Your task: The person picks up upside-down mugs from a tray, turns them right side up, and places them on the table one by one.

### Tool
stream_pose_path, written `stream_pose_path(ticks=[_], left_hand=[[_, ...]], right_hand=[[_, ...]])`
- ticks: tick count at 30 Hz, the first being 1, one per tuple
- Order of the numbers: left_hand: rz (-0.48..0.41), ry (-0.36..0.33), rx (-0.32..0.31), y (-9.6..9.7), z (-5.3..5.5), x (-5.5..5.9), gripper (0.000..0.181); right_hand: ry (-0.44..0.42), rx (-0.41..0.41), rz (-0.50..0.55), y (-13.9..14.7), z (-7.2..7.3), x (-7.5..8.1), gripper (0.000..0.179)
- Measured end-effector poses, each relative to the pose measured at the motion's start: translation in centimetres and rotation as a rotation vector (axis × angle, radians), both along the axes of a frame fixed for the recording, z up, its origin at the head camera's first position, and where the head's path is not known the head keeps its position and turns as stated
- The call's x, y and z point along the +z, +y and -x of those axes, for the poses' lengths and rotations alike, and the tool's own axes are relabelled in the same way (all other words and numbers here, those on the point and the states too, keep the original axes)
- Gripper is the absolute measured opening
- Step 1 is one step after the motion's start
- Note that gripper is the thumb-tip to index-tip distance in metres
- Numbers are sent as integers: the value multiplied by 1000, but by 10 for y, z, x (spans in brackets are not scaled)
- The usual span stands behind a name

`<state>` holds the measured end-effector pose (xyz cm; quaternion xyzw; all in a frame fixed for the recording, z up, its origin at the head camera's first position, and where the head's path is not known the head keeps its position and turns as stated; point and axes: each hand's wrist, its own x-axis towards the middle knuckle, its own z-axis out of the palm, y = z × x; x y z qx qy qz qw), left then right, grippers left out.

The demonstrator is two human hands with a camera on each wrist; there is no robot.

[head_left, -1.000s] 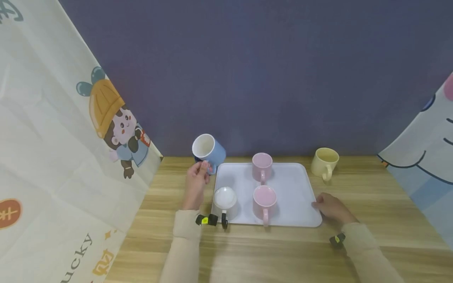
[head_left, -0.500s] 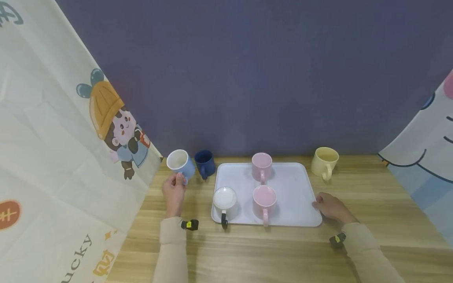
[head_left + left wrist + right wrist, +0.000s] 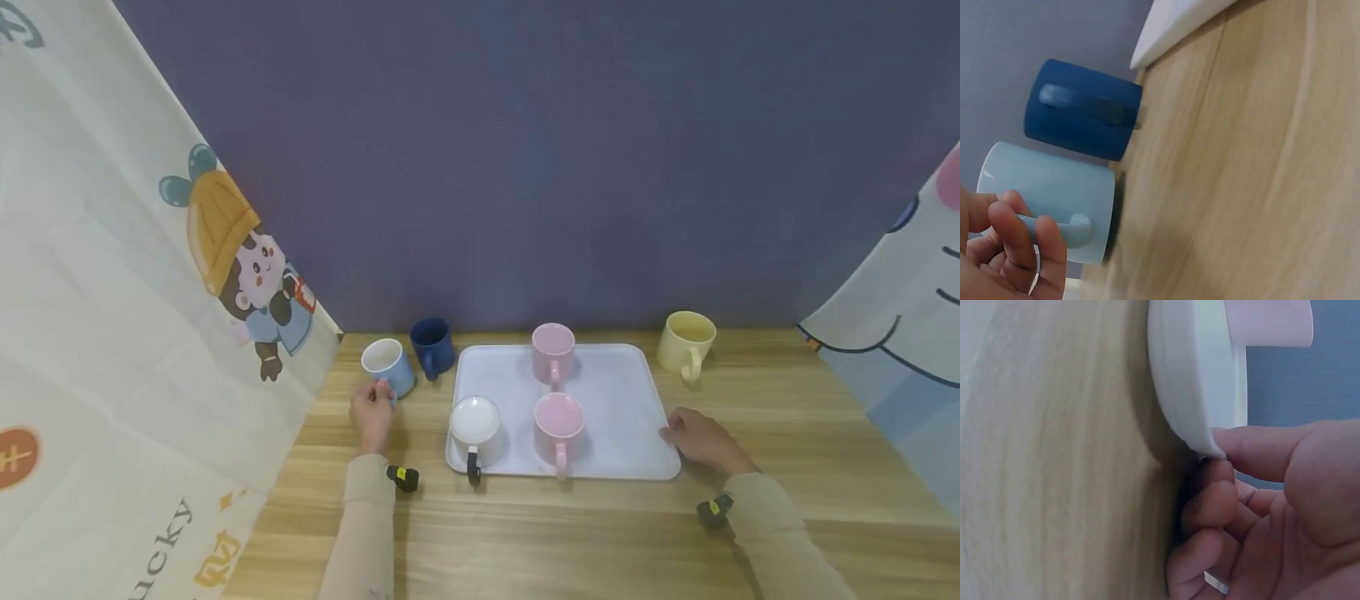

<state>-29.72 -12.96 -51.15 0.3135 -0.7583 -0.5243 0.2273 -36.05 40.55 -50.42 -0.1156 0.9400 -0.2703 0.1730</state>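
My left hand point(image 3: 371, 414) grips the handle of a light blue mug point(image 3: 1054, 194), fingers curled round it. The mug is upright, its base close over the wooden table, left of the tray. Just behind and to its right stands a dark blue mug point(image 3: 432, 346) with its handle toward me. With thumb above and fingers below, my right hand point(image 3: 701, 437) pinches the right rim of a white tray point(image 3: 1175, 369). On the tray are a white mug point(image 3: 476, 425) with a black handle and two pink mugs point(image 3: 553, 354), one behind the other.
A yellow mug point(image 3: 687, 343) stands on the wooden table point(image 3: 525, 533) beyond the tray's right side. A dark blue-grey wall point(image 3: 495, 167) rises behind the table. Printed cloths hang on both sides, the left cloth point(image 3: 90, 250) slanting along the table's edge.
My left hand has carried the light blue mug left from in front of the dark blue mug, then lowered it toward the table. The right hand keeps its place on the tray.
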Motion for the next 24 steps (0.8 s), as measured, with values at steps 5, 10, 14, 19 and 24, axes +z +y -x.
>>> stream_pose_path(ticks=[5, 10, 14, 19, 24], left_hand=[[59, -69, -3, -2, 1, -4, 34], [65, -67, -2, -3, 3, -1, 34], [60, -65, -3, -3, 2, 0, 32], [83, -83, -26, -3, 0, 0, 34], [128, -89, -48, -1, -7, 2, 39]], right_hand=[[-10, -8, 0, -3, -1, -2, 25], [-2, -13, 7, -4, -2, 0, 25], [-12, -23, 17, -5, -4, 2, 25], [-18, -25, 18, -5, -5, 3, 25], [-15, -25, 20, -4, -6, 3, 24]])
